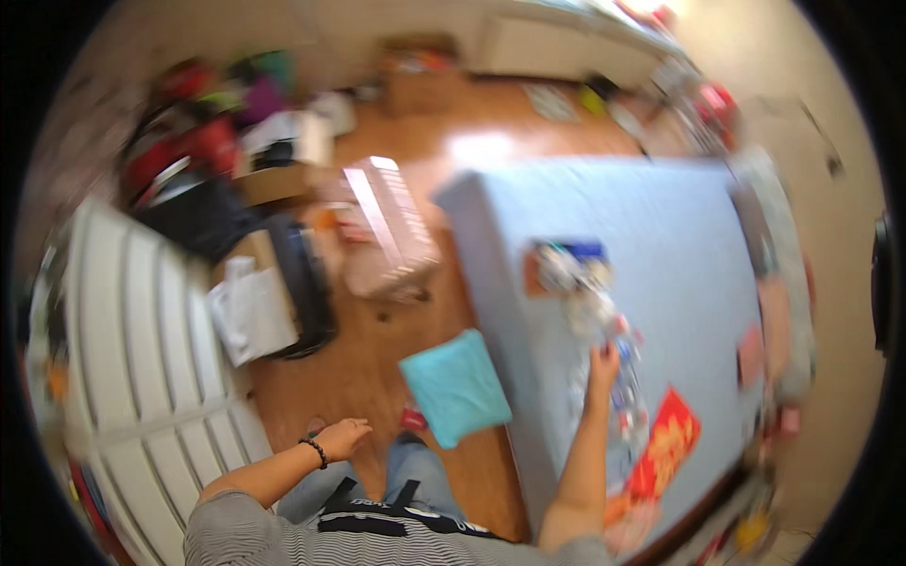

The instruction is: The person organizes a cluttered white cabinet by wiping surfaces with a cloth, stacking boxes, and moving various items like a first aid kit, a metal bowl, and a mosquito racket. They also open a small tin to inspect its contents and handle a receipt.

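My right hand (603,361) reaches over the bed among clear plastic bottles (625,389). Its fingers are curled together; blur hides what is in them. Just beyond lies a pile of crumpled clear plastic (587,307), with a small brown and blue box-like bundle (566,262) at its far end. Near my lap, my left hand (343,437) hangs in the air with fingers stretched out, a dark beaded bracelet on the wrist. Nothing shows in it. A light blue cushion-like square (456,388) sits by the bedside, to the right of that hand.
The bed (679,222) has a pale blue cover; a red and gold packet (666,441) lies on it. A pink ribbed suitcase (389,231) stands on the wooden floor. Left are a white bag (250,316), a black case (307,283), cardboard boxes and a white slatted panel (156,330).
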Available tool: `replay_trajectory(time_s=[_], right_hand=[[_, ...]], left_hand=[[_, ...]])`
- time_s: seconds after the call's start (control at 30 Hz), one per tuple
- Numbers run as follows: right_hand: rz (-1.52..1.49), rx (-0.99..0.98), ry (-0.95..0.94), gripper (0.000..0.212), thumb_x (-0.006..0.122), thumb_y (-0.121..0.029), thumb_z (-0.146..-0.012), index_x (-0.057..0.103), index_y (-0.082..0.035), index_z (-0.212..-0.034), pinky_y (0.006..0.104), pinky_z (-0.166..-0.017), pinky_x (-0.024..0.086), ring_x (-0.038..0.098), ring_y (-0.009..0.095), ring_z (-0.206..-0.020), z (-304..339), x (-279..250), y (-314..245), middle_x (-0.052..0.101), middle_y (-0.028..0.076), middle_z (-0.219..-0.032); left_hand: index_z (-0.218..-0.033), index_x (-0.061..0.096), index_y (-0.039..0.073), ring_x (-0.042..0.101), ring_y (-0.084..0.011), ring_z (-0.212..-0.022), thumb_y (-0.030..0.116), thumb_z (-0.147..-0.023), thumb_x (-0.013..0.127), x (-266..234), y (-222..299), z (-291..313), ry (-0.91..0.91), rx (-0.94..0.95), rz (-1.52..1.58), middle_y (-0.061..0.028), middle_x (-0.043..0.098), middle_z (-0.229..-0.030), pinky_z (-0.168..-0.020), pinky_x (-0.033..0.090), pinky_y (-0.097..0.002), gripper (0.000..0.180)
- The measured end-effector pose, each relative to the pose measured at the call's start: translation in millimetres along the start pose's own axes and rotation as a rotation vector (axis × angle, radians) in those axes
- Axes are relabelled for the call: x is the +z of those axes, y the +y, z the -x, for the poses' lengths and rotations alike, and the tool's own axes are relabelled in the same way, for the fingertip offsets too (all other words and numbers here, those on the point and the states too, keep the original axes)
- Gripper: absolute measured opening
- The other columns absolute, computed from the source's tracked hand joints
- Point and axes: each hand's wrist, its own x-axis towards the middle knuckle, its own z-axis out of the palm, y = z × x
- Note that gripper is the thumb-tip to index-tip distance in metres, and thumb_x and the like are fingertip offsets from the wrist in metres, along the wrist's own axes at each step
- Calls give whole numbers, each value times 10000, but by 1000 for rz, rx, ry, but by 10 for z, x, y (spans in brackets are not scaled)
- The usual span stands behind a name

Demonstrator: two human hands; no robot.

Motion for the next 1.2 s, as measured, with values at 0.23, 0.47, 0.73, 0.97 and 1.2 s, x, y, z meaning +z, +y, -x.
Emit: replay_trajectory(time_s=[0.23,0.47,0.73,0.97,1.2], right_hand=[[-129,-292,-1017,163,647,-72,-871,651,-11,-1022,294,-716,517,620,141,-797,2671,2250,-354,668,62,-871],[64,-1169,-1544,220,664,-78,-842,654,-10,-1050,322,-716,524,660,266,-789,5308,2589,-3163,666,147,-901],[-346,-1549,-1607,169,615,9,-860,646,-5,-1026,311,-684,513,648,244,-807,7552,2997,-4973,654,141,-926],[-416,-1731,-1706,376,654,-10,-827,546,2,-1187,370,-804,497,604,331,-983,9148,3313,-5700,600,183,-1089],[-384,-1839,-1752,768,777,-204,-729,384,42,-1341,442,-978,425,507,412,-1147,10818,4130,-5896,530,239,-1218]], left_hand=[[-1076,626,50,593,-312,-1039,184,-903,588,-526,4,1843,712,-321,69,-132,633,-1134,-882,490,-409,222],[-553,449,66,530,-323,-587,228,-861,662,-1176,170,4189,1427,-620,-88,-105,506,-602,-527,430,-435,409],[-1241,462,27,483,-364,-1156,15,-791,677,-956,-134,6703,1990,-1090,-168,-180,506,-1235,-961,430,-406,499],[-1333,402,-16,429,-370,-1251,53,-747,734,-844,-570,7523,1932,-1335,-104,-209,462,-1334,-1055,376,-410,677],[-1346,386,-55,429,-363,-1272,164,-741,780,-826,-1207,7793,2087,-1199,181,-233,453,-1348,-1073,358,-396,754]])
